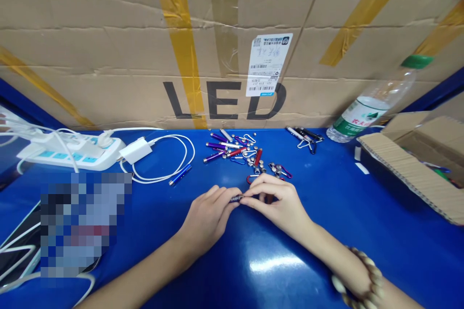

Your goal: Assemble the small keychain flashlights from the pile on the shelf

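Gripping dark slim tube [235, 198] in left hand [207, 212], at six o'clock from penlight pile [236, 152]; pinching its three-o'clock end with right hand [281, 198], seemingly working that end. Probably calls next for steady alignment.

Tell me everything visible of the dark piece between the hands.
The dark piece is small and slim with lighter flecks; only a short stretch shows. It lies roughly sideways over the blue table. The left hand grips it, hiding the rest, while the right hand pinches at its exposed end with thumb and forefinger. Material and length can't be told.
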Tool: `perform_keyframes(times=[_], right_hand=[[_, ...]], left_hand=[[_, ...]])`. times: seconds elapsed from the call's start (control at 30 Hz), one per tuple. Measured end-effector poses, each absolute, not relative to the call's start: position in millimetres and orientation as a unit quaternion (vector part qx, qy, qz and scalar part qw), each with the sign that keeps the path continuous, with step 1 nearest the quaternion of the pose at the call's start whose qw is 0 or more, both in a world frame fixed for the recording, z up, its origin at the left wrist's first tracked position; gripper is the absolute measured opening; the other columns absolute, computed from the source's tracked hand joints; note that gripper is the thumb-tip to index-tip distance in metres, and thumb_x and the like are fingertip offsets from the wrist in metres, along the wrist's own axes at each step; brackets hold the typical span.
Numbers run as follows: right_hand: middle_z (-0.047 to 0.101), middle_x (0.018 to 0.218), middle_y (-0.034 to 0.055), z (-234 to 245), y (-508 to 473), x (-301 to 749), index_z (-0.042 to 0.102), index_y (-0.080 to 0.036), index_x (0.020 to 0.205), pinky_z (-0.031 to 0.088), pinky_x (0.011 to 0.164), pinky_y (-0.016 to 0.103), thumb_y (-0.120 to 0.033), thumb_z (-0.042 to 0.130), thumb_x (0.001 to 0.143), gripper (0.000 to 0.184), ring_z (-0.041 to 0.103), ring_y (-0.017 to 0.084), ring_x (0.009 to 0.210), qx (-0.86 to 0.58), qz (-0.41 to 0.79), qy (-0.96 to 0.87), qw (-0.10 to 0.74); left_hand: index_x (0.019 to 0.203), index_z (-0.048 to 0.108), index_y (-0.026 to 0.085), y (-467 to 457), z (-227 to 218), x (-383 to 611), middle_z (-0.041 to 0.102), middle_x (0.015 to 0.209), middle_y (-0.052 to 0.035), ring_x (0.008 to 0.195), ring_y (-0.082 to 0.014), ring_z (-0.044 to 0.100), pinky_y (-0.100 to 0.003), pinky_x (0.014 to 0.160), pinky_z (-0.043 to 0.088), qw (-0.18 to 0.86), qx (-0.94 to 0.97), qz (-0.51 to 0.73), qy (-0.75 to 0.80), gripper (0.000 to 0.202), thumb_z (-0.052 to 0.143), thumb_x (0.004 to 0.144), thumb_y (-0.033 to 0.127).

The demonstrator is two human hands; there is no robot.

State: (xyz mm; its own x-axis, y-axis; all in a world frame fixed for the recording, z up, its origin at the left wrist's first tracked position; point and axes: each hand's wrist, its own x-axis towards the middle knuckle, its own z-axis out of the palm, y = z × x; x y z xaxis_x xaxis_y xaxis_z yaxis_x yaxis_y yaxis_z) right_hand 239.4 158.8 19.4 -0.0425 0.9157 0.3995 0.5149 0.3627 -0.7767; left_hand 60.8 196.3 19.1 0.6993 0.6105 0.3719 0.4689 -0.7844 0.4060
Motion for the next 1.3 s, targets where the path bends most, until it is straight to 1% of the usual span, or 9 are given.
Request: perform_keyframes(times=[0.17,0.3,0.43,0.53,0.73,0.87,0.93,1.1,1.3], right_hand=[[0.059,0.084,0.0024,19,158,243,0.068,-0.02,0.091,0.045,0.052,0.019,-0.026,0.065,0.074,0.018,0.051,0.005,0.055,-0.48,0.171,-0.722,0.468],[0.06,0.085,0.0024,18,158,243,0.068,-0.022,0.094,0.048,0.064,0.02,-0.022,0.061,0.078,0.018,0.058,0.009,0.072,-0.462,0.139,-0.752,0.449],[0.06,0.085,0.0026,17,157,244,0.068,-0.021,0.095,0.048,0.065,0.02,-0.024,0.062,0.078,0.018,0.058,0.01,0.073,-0.466,0.139,-0.751,0.447],[0.06,0.084,0.0027,16,158,244,0.068,-0.021,0.091,0.048,0.064,0.02,-0.023,0.062,0.077,0.016,0.058,0.009,0.071,-0.46,0.142,-0.751,0.451],[0.058,0.08,0.0033,15,159,243,0.067,-0.017,0.078,0.047,0.061,0.02,-0.018,0.062,0.077,0.006,0.057,0.009,0.069,-0.439,0.18,-0.75,0.462],[0.056,0.077,0.0034,15,160,243,0.066,-0.016,0.075,0.046,0.058,0.019,-0.016,0.058,0.079,0.01,0.057,0.009,0.066,-0.432,0.215,-0.737,0.474],[0.056,0.078,0.0033,16,160,244,0.066,-0.016,0.074,0.045,0.054,0.018,-0.015,0.056,0.08,0.012,0.056,0.008,0.065,-0.429,0.234,-0.727,0.482],[0.055,0.078,0.0026,16,161,246,0.066,-0.017,0.073,0.045,0.056,0.019,-0.009,0.054,0.08,0.016,0.056,0.008,0.066,-0.406,0.259,-0.73,0.484],[0.054,0.075,0.0023,18,159,243,0.066,-0.017,0.069,0.044,0.055,0.02,-0.012,0.056,0.08,0.015,0.054,0.008,0.065,-0.407,0.268,-0.732,0.476]], left_hand=[[0.101,0.05,0.019,197,13,60,0.064,0.094,-0.0009,0.081,-0.0136,0.061,-0.024,0.069,0.047,0.137,0.898,0.277,0.314,0.017,0.037,0.09,0.023],[0.1,0.051,0.018,198,10,59,0.065,0.092,-0.0025,0.077,-0.0141,0.062,-0.025,0.066,0.047,0.101,0.906,0.278,0.304,0.02,0.034,0.092,0.026],[0.099,0.052,0.019,197,12,59,0.065,0.085,-0.0014,0.072,-0.015,0.061,-0.026,0.062,0.046,0.075,0.911,0.262,0.309,0.024,0.03,0.092,0.027],[0.1,0.052,0.019,198,14,59,0.063,0.082,-0.0014,0.071,-0.0145,0.059,-0.025,0.062,0.045,0.086,0.916,0.24,0.31,0.025,0.029,0.092,0.026],[0.103,0.05,0.019,203,18,59,0.059,0.082,-0.0015,0.074,-0.0146,0.056,-0.025,0.064,0.044,0.173,0.926,0.181,0.283,0.023,0.031,0.092,0.023],[0.102,0.049,0.018,203,21,58,0.059,0.089,-0.0024,0.082,-0.0154,0.055,-0.027,0.071,0.044,0.231,0.916,0.172,0.281,0.018,0.035,0.091,0.021],[0.102,0.049,0.018,201,22,58,0.058,0.088,-0.0029,0.081,-0.0152,0.054,-0.027,0.071,0.043,0.247,0.911,0.169,0.283,0.019,0.033,0.091,0.02],[0.098,0.05,0.017,198,22,59,0.057,0.081,-0.003,0.073,-0.0139,0.054,-0.024,0.064,0.043,0.243,0.917,0.176,0.263,0.022,0.029,0.091,0.018],[0.094,0.051,0.016,195,19,59,0.058,0.08,-0.0032,0.072,-0.0129,0.055,-0.023,0.063,0.044,0.252,0.916,0.206,0.235,0.021,0.031,0.09,0.017]])
